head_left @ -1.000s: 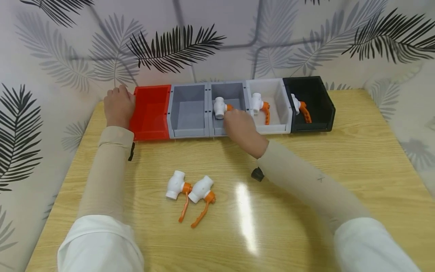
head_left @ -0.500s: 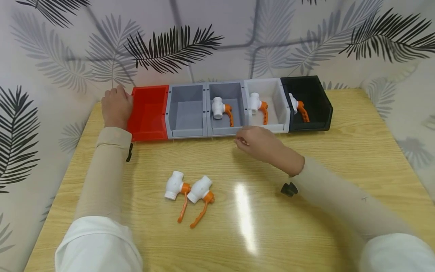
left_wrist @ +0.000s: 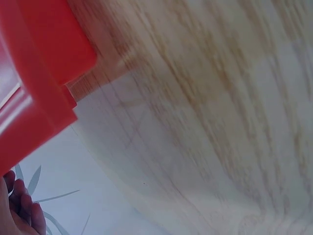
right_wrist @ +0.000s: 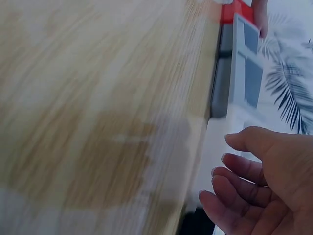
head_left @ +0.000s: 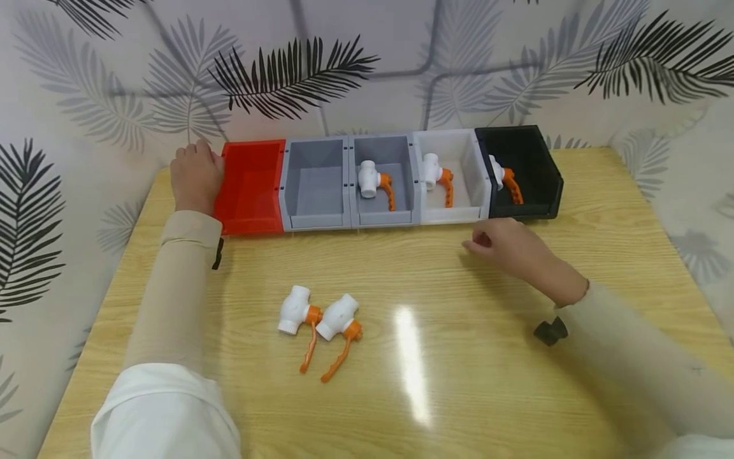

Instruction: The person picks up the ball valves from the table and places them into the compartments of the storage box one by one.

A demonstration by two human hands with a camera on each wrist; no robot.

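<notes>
My left hand (head_left: 197,175) grips the back left corner of the red bin (head_left: 252,223); in the left wrist view its curled fingers (left_wrist: 24,203) show just below the rim. My right hand (head_left: 516,252), empty, hovers over the table in front of the white and black bins, fingers loosely bent in the right wrist view. Two white ball valves with orange lever handles, a left valve (head_left: 294,310) and a right valve (head_left: 338,317), lie side by side on the table. Single valves lie in the right grey bin (head_left: 369,179), the white bin (head_left: 431,172) and the black bin (head_left: 496,173).
The bins stand joined in a row along the back of the wooden table (head_left: 459,370), with the left grey bin (head_left: 318,222) beside the red one. Close behind them rises a leaf-patterned backdrop (head_left: 390,102).
My right hand has let go of the valve in the right grey bin, drawn back out and moved right. The left hand has stayed at the red bin.
</notes>
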